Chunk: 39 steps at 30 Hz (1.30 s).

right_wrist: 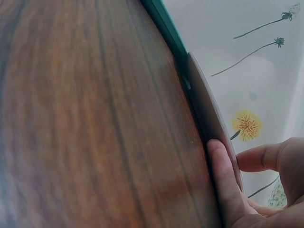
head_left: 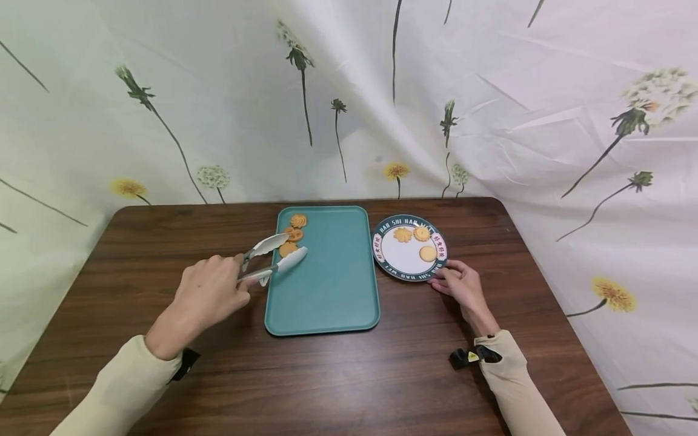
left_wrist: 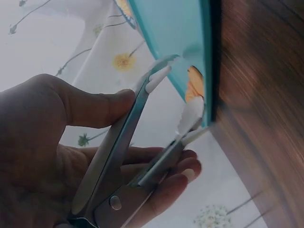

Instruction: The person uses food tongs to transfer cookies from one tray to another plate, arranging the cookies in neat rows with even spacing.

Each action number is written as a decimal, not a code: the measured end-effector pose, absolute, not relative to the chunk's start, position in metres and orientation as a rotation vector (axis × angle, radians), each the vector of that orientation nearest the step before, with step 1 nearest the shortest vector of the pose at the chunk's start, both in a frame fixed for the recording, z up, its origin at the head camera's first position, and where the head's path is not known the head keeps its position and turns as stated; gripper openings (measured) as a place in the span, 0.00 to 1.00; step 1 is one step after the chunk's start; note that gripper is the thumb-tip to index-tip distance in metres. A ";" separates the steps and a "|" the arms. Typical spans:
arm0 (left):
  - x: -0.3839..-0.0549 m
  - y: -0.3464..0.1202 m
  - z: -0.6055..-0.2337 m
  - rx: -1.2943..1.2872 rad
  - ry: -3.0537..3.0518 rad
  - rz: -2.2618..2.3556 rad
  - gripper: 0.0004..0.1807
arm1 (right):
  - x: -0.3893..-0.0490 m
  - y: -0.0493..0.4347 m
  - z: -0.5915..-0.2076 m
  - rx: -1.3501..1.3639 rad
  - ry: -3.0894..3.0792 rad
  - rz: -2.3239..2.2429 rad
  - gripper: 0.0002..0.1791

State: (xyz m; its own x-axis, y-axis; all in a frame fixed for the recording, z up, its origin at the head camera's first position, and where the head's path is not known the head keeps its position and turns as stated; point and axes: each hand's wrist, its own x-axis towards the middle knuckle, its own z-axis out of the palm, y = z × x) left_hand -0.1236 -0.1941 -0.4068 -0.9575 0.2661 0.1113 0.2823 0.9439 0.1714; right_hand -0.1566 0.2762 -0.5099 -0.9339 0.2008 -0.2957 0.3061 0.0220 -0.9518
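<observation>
My left hand [head_left: 209, 287] grips a pair of metal tongs [left_wrist: 110, 147] with white tips, thumb on one arm and fingers round the other. The tongs' arms are spread, and their tips straddle the nearest cookie [head_left: 287, 249] at the left side of a teal tray [head_left: 327, 297]. Just beyond it on the tray lie a pretzel-shaped cookie [head_left: 294, 234] and a swirled cookie [head_left: 298, 221]. At the right, my right hand [head_left: 463, 289] pinches the near right rim of a round plate [head_left: 403, 266], thumb above and fingers beneath. Three cookies, including a flower-shaped one [head_left: 402, 234], lie on this plate.
Tray and plate stand side by side near the back of a dark wooden table [head_left: 327, 387]. Behind the table hangs a pale cloth [head_left: 234, 121] printed with dandelions. A black strap with a small device [head_left: 463, 358] sits at my right wrist.
</observation>
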 end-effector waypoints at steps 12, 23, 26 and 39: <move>-0.123 -0.182 -0.417 -0.485 -2.979 -0.389 0.08 | -0.156 0.276 -0.509 0.527 2.204 -2.085 0.26; -0.116 -0.185 -0.419 -0.441 -2.975 -0.358 0.10 | -0.155 0.276 -0.509 0.517 2.204 -2.070 0.28; -0.116 -0.184 -0.421 -0.456 -2.963 -0.357 0.09 | -0.155 0.276 -0.509 0.517 2.213 -2.063 0.28; -0.119 -0.182 -0.435 -0.503 -2.883 -0.342 0.18 | -0.156 0.276 -0.509 0.517 2.206 -2.062 0.27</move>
